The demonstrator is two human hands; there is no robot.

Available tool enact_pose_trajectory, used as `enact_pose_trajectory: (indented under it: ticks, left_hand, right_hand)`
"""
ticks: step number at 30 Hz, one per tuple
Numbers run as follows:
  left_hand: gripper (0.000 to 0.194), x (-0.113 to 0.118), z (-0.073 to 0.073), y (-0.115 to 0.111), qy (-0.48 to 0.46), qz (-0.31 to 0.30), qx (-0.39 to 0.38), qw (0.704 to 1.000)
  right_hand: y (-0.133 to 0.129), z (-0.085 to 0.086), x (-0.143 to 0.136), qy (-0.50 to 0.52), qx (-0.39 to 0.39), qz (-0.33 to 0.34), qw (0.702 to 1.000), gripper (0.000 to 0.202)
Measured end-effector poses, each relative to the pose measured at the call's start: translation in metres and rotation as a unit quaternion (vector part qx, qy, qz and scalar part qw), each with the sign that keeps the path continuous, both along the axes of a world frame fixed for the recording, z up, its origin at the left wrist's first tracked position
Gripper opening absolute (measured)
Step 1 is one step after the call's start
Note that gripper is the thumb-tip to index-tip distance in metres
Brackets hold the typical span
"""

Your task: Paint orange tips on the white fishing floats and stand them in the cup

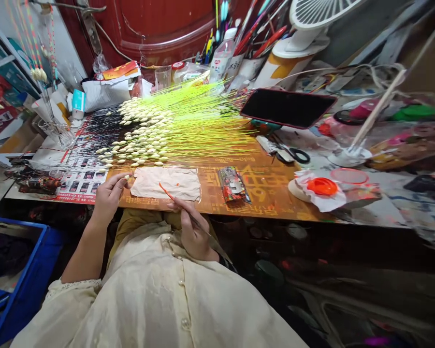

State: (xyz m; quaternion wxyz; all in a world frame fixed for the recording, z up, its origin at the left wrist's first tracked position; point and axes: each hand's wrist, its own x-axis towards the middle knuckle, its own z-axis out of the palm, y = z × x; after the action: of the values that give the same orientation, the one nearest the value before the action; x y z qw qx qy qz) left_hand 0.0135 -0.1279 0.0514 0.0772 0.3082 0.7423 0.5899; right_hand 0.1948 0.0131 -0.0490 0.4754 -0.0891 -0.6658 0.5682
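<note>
My left hand [110, 193] is closed in a pinch at the left end of a pale cloth [148, 182]. Between its fingertips shows a small pale body, apparently a fishing float [127, 177]; the rest of it is hard to make out. My right hand [194, 229] grips a thin paintbrush [166, 191] whose orange tip points up and left over the cloth. An orange spot marks the cloth near the tip. Beyond my hands lie many fishing floats [145, 140] with cream bodies, dark stems to the left and yellow-green tips to the right.
A paint-stained block [234, 186] lies right of the cloth. Farther right are an orange paint lid [322, 186] on white tissue and black-handled scissors [299, 155]. A phone [288, 107] leans behind them. A fan [304, 29], bottle [223, 55] and glass cup [60, 135] stand farther back.
</note>
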Motion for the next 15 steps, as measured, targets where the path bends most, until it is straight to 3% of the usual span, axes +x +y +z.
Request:
enact_pose_trajectory:
  ticks: [4,8,12,15]
  left_hand:
    - [0.042,-0.002,-0.004,-0.013,-0.07,0.004,0.044,0.997]
    - [0.042,-0.001,0.0,-0.045,0.003,0.046,0.038,0.998]
    - [0.04,-0.002,0.023,-0.097,0.159,0.123,-0.011,0.98]
    - [0.035,-0.005,0.053,-0.147,0.306,0.191,-0.065,0.931]
  right_hand:
    - [-0.003,-0.007,0.003,-0.028,-0.031,-0.019,0.999,0.032]
    - [-0.01,-0.011,0.006,-0.051,-0.064,-0.054,0.995,0.03]
    - [-0.016,-0.011,0.007,-0.016,-0.12,-0.057,0.991,0.03]
    - [-0.016,-0.011,0.008,-0.011,-0.138,-0.041,0.989,0.034]
